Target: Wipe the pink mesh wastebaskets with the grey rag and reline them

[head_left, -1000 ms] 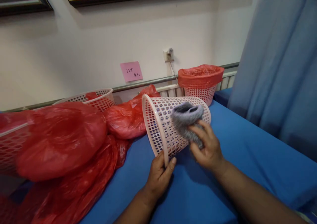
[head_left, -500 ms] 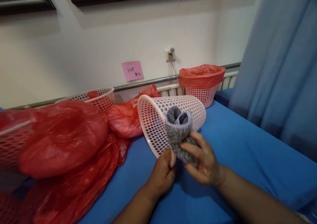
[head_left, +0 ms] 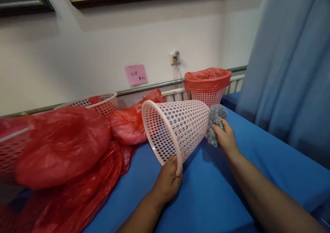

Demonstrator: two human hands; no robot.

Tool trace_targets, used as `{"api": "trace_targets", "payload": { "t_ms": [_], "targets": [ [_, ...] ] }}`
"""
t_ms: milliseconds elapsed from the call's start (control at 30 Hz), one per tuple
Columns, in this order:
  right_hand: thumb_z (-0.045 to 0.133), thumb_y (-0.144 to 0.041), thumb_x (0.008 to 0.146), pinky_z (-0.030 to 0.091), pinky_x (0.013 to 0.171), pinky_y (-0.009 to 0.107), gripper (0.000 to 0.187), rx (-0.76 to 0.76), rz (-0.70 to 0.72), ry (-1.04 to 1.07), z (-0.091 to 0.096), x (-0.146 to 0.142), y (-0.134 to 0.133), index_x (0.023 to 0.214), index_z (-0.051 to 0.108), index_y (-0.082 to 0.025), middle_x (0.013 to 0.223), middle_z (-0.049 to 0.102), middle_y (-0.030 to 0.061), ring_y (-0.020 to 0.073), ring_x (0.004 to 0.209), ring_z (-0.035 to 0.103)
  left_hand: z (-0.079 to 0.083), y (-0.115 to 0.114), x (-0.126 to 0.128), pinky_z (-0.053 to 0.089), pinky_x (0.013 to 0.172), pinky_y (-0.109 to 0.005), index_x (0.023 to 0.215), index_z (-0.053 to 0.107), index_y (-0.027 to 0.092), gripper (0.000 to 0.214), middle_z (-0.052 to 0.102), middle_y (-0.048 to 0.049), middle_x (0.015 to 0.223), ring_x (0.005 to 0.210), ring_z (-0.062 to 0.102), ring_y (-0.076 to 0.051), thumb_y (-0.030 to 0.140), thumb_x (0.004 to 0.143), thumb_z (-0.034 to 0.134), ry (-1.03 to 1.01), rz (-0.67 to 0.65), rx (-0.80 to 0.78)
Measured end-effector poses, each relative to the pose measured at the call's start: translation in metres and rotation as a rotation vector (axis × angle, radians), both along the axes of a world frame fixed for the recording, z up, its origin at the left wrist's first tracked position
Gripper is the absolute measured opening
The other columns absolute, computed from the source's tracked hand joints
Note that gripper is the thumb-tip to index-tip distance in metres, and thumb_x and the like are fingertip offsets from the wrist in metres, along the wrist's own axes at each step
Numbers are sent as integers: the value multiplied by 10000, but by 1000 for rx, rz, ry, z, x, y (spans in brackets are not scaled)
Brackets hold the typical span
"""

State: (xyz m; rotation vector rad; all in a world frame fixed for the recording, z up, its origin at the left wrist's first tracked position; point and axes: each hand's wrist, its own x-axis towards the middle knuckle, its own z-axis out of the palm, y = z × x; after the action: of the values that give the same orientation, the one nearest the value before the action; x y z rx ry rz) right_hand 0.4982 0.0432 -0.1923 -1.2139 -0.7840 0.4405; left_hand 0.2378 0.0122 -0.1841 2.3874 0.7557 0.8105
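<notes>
A pale pink perforated plastic wastebasket (head_left: pixel 188 123) lies on its side above the blue sheet, its open mouth facing left. My left hand (head_left: pixel 168 178) grips the lower part of its rim, thumb and fingers wrapped round the edge. In my right hand (head_left: pixel 225 135) is a grey fuzzy cloth (head_left: pixel 216 124), bunched up and pressed against the basket's base at the right end. Part of the base is hidden behind the cloth.
Red plastic bags (head_left: pixel 64 147) heap on the left, over and beside other pink baskets (head_left: pixel 108 104). Behind stands an upright basket (head_left: pixel 208 93) lined with a red bag. A blue curtain (head_left: pixel 286 61) hangs at right; a metal rail (head_left: pixel 152 84) runs along the wall.
My right hand has carried the grey cloth from the basket's side near the rim to its base, moving right and away from me. The left hand keeps its hold on the rim.
</notes>
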Motion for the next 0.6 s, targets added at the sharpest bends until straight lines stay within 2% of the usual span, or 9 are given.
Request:
{"api": "trace_targets", "payload": {
  "t_ms": [67, 100, 200, 300, 467, 533, 600],
  "targets": [
    [632, -297, 788, 474, 1087, 530, 444, 137, -25, -408, 7, -22, -20, 1226, 647, -224, 1277, 614, 105, 297, 1233, 591, -1, 1, 0, 425, 1176, -530, 1493, 492, 259, 759, 606, -75, 1448, 1334, 553, -270, -6, 782, 451, 2, 2, 27],
    [628, -258, 796, 464, 1103, 528, 473, 233, 6, -581, 11, -33, -32, 1268, 630, -236, 1356, 566, 115, 305, 1285, 562, -2, 2, 0, 432, 1169, -523, 1477, 512, 256, 747, 616, -79, 1433, 1309, 569, -269, -6, 781, 451, 3, -1, 37],
    [621, -180, 791, 542, 1008, 484, 623, 507, 164, -937, 22, -55, -62, 1401, 544, -279, 1454, 473, 117, 308, 1263, 577, 0, -1, 1, 488, 1109, -484, 1398, 596, 245, 658, 661, -95, 1354, 1226, 614, -273, 11, 794, 480, 14, -13, 31],
    [601, -174, 777, 589, 862, 434, 674, 644, 259, -1026, 29, -59, -75, 1438, 516, -277, 1415, 506, 113, 276, 1092, 641, 3, -7, 0, 534, 1035, -444, 1338, 624, 214, 513, 692, -112, 1268, 1154, 642, -282, 90, 845, 552, -27, 10, -11],
    [577, -205, 762, 572, 736, 398, 614, 701, 473, -1106, 30, -65, -74, 1374, 559, -246, 1243, 624, 109, 240, 909, 650, 8, -14, -8, 582, 864, -369, 1158, 684, 169, 323, 746, -90, 1049, 888, 688, -237, 388, 926, 634, -309, 93, -20],
    [581, -200, 765, 573, 764, 402, 569, 659, 407, -1083, 26, -66, -69, 1332, 585, -251, 1227, 621, 111, 251, 951, 649, 10, -14, -11, 583, 848, -358, 1102, 722, 174, 315, 756, -85, 1027, 866, 696, -225, 425, 961, 597, -330, 101, -35],
    [582, -187, 779, 561, 899, 442, 515, 517, 202, -954, 20, -57, -58, 1290, 611, -248, 1285, 591, 121, 280, 1104, 629, 11, -14, -11, 575, 924, -385, 1155, 730, 187, 316, 756, -94, 1104, 965, 710, -239, 390, 999, 544, -312, 131, -76]
  ]
}}
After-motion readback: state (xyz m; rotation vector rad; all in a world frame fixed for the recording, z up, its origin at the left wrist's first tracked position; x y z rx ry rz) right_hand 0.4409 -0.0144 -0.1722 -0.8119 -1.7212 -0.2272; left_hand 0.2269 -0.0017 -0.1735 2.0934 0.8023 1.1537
